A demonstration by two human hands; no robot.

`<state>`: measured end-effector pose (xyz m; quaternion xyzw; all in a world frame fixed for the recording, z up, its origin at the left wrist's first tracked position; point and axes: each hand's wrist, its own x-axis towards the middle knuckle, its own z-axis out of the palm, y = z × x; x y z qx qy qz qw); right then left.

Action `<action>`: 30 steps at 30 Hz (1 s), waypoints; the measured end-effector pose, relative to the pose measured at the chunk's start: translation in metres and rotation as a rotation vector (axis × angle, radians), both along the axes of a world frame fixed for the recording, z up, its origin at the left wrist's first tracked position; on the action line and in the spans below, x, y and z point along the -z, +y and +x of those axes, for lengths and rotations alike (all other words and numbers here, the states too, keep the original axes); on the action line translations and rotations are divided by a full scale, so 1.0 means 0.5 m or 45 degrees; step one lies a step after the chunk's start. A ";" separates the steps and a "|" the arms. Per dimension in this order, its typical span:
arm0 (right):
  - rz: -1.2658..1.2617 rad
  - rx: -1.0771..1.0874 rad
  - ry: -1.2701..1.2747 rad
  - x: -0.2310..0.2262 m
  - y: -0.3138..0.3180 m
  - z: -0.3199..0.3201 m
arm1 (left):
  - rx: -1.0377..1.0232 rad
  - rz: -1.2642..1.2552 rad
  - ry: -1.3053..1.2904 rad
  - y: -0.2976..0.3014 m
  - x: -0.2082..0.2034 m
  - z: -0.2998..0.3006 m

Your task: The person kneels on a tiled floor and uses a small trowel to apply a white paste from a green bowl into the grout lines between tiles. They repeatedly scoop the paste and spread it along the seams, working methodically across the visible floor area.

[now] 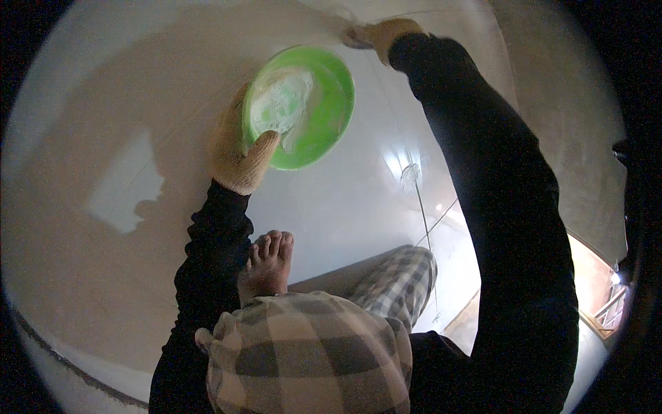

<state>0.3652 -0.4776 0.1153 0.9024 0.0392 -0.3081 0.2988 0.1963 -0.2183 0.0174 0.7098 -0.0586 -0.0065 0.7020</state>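
Two hands: kept well apart; both covered w/ tan knit gloves (258, 162), prob. so skin is kept off the paste.
L hand (231, 155): clamped on L edge of green bowl (334, 103); thumb laid over the rim, fingers mostly hidden behind, so weight is prob. borne from below.
Green bowl: held upper ctr., near R hand (398, 34) but apart from it; hollow side turned up twd the head, prob. so contents aren't lost & are easily reached.
White paste (283, 100): heaped on L side of bowl; thinner streaks seen twd the R.
R hand: stretched far fwd, top of view, beyond & to R of bowl; fingertips blurred, so whether anything is gripped, or the surface touched, can't be told.
Pale floor (324, 207): crossed by thin dark joint lines (422, 200); a white smear (410, 176) is seen on one, R of ctr.
Bare foot (267, 265): planted below bowl, just beside L sleeve (207, 262).
Checked trousers (310, 345): knees bent, prob. so a low reach is allowed.
R sleeve (503, 186): extended along R side, clear of bowl.
Bright gap (586, 283): seen at far R; details too washed out.
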 end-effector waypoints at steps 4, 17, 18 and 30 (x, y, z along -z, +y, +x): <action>0.100 0.004 0.098 -0.030 -0.116 -0.221 | 0.060 -0.282 0.129 0.002 0.004 -0.013; -0.110 0.414 0.587 -0.136 -0.313 -0.760 | -0.060 -0.026 0.277 0.006 0.123 -0.059; -0.081 0.447 0.558 -0.165 -0.323 -0.777 | -0.061 0.054 0.185 0.003 0.128 -0.058; 1.446 1.443 0.140 -0.304 -0.452 -0.890 | 0.126 -0.723 0.752 -0.052 -0.301 -0.053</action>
